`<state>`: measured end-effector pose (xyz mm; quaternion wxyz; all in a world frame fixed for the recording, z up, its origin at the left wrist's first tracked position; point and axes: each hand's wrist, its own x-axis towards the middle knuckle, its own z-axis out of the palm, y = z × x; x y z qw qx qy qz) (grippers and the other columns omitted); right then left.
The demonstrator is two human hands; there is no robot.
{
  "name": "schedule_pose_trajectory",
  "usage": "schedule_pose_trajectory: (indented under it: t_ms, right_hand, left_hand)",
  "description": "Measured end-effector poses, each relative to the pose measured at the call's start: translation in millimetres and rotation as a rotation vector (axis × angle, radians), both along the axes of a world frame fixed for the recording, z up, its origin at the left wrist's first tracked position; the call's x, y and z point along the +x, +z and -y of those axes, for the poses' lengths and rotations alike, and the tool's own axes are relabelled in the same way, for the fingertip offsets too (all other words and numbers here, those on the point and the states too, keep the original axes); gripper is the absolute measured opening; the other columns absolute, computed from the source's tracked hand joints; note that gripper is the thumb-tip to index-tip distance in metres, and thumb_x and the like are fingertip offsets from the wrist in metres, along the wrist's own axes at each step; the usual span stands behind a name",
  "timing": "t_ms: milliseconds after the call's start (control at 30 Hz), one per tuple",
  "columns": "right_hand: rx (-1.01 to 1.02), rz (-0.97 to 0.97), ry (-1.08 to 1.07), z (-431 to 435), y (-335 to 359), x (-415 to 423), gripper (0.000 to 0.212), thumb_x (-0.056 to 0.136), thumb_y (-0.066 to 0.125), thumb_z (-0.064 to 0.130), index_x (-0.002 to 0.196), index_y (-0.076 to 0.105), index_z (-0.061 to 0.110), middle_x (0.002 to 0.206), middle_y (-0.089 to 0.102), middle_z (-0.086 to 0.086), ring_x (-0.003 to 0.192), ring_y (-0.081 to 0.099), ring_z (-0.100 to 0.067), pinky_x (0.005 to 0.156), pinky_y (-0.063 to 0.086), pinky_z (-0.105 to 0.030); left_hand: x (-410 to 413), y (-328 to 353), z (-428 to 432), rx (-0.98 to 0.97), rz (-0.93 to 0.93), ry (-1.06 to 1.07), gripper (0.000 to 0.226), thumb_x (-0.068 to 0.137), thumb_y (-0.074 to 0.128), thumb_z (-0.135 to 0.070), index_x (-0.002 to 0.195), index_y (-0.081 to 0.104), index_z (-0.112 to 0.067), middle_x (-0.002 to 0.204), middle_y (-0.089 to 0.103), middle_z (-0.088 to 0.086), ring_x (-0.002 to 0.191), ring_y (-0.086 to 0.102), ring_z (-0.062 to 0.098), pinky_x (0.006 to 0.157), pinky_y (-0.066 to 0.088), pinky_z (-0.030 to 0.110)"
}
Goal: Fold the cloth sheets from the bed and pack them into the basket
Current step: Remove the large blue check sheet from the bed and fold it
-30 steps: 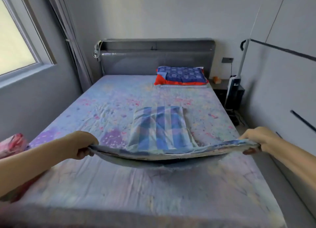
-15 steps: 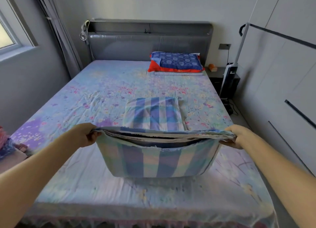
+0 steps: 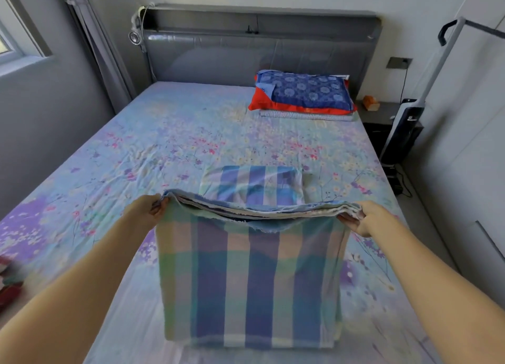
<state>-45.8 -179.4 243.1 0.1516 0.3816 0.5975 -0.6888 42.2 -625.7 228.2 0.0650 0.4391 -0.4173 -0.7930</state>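
A blue, green and white checked cloth sheet (image 3: 248, 279) hangs folded in several layers over the near part of the bed. My left hand (image 3: 146, 212) pinches its upper left corner, and my right hand (image 3: 363, 218) pinches the upper right corner. Its top edge sags slightly between them. Behind it, a second checked cloth (image 3: 251, 184) lies folded flat on the floral bedsheet (image 3: 169, 150). No basket is in view.
A blue and red pillow (image 3: 303, 93) lies on a folded cloth by the grey headboard (image 3: 254, 52). A nightstand (image 3: 382, 112) and an upright vacuum (image 3: 404, 123) stand to the right of the bed, next to wardrobe doors. Red fabric (image 3: 8, 284) shows at the left edge.
Both hands lifted the checked sheet from lying near flat to hanging down in front of me. My hands came closer together and the view tilted down.
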Motion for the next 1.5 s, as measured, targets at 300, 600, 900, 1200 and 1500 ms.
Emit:
schedule_pose_trajectory:
  t_ms: [300,600,900,1200,1500]
  right_hand:
    - [-0.109,0.023,-0.150,46,-26,-140,0.035,0.100,0.037,0.012,0.074,0.056,-0.004,0.042,0.059,-0.017,0.032,0.058,-0.024,0.032,0.047,-0.040]
    - [-0.144,0.051,-0.235,90,-83,-305,0.037,0.100,0.039,0.013,0.073,0.056,-0.005,0.043,0.059,-0.017,0.033,0.059,-0.024,0.041,0.051,-0.041]
    - [-0.152,0.052,-0.267,110,-218,-436,0.034,0.101,0.036,0.009,0.076,0.056,-0.004,0.044,0.060,-0.015,0.031,0.058,-0.024,0.042,0.051,-0.036]
    - [1.125,-0.538,0.623,142,-354,-419,0.029,0.094,0.050,0.024,0.113,0.064,0.007,0.106,0.068,-0.015,0.096,0.063,-0.035,0.079,0.048,-0.038]
    - [1.564,-1.086,1.064,185,-405,-444,0.043,0.085,0.045,0.035,0.110,0.068,0.006,0.095,0.073,-0.010,0.090,0.069,-0.027,0.102,0.037,-0.053]
  left_hand:
    - [-153,-22,29,0.219,-0.030,0.125,0.018,0.100,0.034,0.001,0.102,0.051,0.007,0.094,0.051,0.013,0.078,0.057,0.018,0.060,0.053,0.012]
    - [-325,-97,80,0.265,-0.015,0.147,0.033,0.101,0.032,0.001,0.132,0.038,0.010,0.125,0.048,0.009,0.129,0.045,0.014,0.098,0.032,0.007]
    - [-453,-208,90,0.384,0.027,0.140,0.034,0.101,0.040,-0.012,0.068,0.045,-0.008,0.071,0.042,0.002,0.065,0.062,0.001,0.063,0.041,-0.005]
    - [-442,-347,48,-1.312,0.038,-0.713,0.039,0.092,0.053,-0.025,0.129,0.055,-0.014,0.123,0.061,0.012,0.107,0.059,0.037,0.092,0.046,0.045]
    - [-469,-397,18,-1.958,-0.109,-1.180,0.057,0.091,0.030,-0.049,0.124,0.060,-0.013,0.124,0.062,0.009,0.117,0.055,0.035,0.102,0.031,0.057]
